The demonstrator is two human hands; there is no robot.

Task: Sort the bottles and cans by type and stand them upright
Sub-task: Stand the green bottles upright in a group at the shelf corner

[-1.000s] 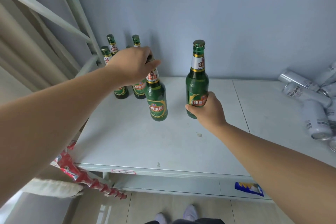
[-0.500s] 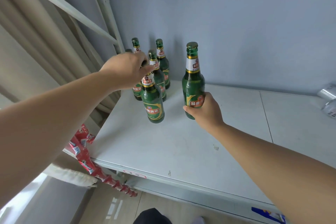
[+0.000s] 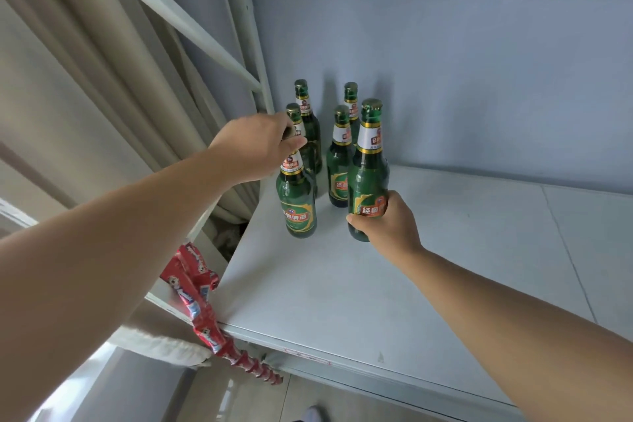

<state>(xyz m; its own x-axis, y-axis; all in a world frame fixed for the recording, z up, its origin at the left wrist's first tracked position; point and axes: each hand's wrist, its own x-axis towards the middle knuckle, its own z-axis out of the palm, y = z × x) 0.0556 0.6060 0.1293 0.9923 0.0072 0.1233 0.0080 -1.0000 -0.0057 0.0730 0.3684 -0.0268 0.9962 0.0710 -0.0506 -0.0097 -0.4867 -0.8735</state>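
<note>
Since the earlier frame, both bottles you carry have travelled left and back across the shelf. They now sit just in front of the group in the rear left corner. The cans have passed out of view to the right.

Your left hand (image 3: 260, 147) comes down from above, fingers curled over the top of the left bottle (image 3: 298, 205) and pinching its neck. The cap is hidden under the hand. In my judgement, a top hold lets you lower the bottle upright into a tight spot without your knuckles fouling its neighbours. Your right hand (image 3: 387, 226) is wrapped round the lower body of the right bottle (image 3: 369, 161), fingers across the label. This low hold should keep the tall glass steady. Both bottles are vertical with labels facing you. Whether their bases rest on the shelf (image 3: 376, 291) or are held just clear of it cannot be told.

Behind them, four bottles (image 3: 339, 164) of the same green kind stand upright in two pairs near the wall (image 3: 479, 79), close together. The two you hold line up as a third pair, and I take that to be the intent: same type, same corner, kept in rows.

A curtain (image 3: 68, 79) hangs to the left, and a strip of red packets (image 3: 191, 284) trails off the shelf's left edge, well apart from the glass.

Assessment: the bottle group is nearly complete, while the cans remain to be sorted. Release each bottle only once it is seated, since the left one sits close to the bottle behind it.
</note>
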